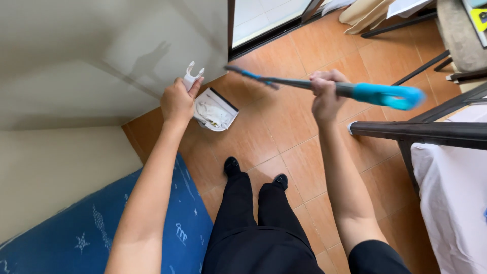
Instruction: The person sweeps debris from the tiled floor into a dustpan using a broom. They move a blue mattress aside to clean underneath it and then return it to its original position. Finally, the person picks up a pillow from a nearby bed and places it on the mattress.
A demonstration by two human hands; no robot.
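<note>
My left hand [177, 100] grips the white handle of a dustpan [215, 110], which hangs tilted above the orange tiled floor with white scraps in its tray. A forked white clip tops the handle just above my fingers. My right hand [324, 95] is closed around a grey broom stick [291, 82] with a bright blue grip [388, 95] at its near end. The stick runs almost level from right to left, ending near the wall corner. The broom's head is not visible.
A cream wall [76, 61] fills the upper left, with a doorway [264, 20] beside it. A blue mattress [101, 228] lies at lower left. A dark bed frame [421, 132] with white bedding stands at right. My legs and black shoes are below.
</note>
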